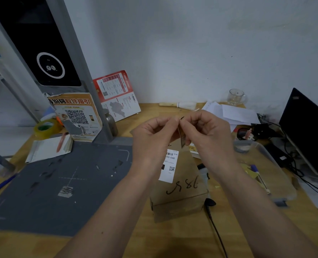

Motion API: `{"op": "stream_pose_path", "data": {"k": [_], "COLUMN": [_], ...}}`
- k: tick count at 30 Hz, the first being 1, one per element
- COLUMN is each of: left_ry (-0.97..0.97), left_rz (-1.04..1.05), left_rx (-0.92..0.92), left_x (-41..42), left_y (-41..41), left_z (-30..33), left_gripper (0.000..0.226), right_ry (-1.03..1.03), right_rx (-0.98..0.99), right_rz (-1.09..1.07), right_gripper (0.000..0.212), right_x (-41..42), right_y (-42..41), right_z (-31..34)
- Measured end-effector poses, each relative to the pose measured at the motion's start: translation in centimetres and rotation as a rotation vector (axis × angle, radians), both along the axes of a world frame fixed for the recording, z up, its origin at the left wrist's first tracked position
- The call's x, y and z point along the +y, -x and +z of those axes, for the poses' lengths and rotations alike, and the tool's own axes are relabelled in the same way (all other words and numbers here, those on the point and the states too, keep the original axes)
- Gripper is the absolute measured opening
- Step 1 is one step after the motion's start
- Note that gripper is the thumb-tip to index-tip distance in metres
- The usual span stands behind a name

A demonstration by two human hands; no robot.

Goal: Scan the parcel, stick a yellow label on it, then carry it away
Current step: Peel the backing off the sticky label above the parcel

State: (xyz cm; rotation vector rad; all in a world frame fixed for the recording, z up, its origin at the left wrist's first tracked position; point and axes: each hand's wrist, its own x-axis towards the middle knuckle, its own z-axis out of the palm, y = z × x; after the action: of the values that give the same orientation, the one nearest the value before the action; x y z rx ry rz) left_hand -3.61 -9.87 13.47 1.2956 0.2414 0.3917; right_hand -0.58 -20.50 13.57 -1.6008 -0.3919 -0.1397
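Standing by the desk, I see the parcel (178, 185) nearest to the person, a brown cardboard box lying flat on the wooden table (91, 244), with a white shipping label (169, 165) on its top and some digits written by marker. It sits just beside the grey scanning mat (61, 183), not on it.

Above the box, both hands meet. The left hand (154, 135) and the right hand (208, 135) have their fingertips pinched together on a small label (182, 135), which is seen edge-on, so its colour is hard to tell. It seems the person is peeling the sticker from its backing. To do this well, I think one should bend a corner gently, separate the layers slowly, and keep the glue side away from the fingers, then press it on a bare part of the cardboard, not over the barcode.

Farther back stand a QR sign (76, 116), a tape roll (46, 128) and a glass cup (236, 96) near the wall.
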Motion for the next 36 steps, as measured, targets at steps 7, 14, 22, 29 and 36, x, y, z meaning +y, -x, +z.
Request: {"op": "stream_pose_path", "data": {"k": [7, 14, 22, 29, 36], "left_ry": [0.036, 0.106, 0.195, 0.136, 0.126], "left_rz": [0.006, -0.021, -0.055, -0.041, -0.036], "left_rx": [0.013, 0.036, 0.026, 0.049, 0.073], "left_x": [-0.2, -0.3, -0.2, -0.1, -0.2], "left_y": [-0.4, -0.6, -0.9, -1.0, -1.2], "left_z": [-0.5, -0.7, -0.8, -1.1, -1.1], "left_gripper": [0.009, 0.012, 0.015, 0.010, 0.013], "right_ry": [-0.029, -0.025, -0.038, -0.046, -0.090], "right_rx": [0.018, 0.026, 0.049, 0.057, 0.143], "right_rz": [-0.001, -0.013, -0.028, -0.041, -0.029], "right_gripper": [0.006, 0.006, 0.004, 0.003, 0.005], "right_x": [0.0, 0.0, 0.2, 0.0, 0.0], "right_y": [-0.1, -0.2, -0.3, -0.5, -0.8], "right_z": [-0.4, -0.7, -0.4, -0.6, -0.9]}}
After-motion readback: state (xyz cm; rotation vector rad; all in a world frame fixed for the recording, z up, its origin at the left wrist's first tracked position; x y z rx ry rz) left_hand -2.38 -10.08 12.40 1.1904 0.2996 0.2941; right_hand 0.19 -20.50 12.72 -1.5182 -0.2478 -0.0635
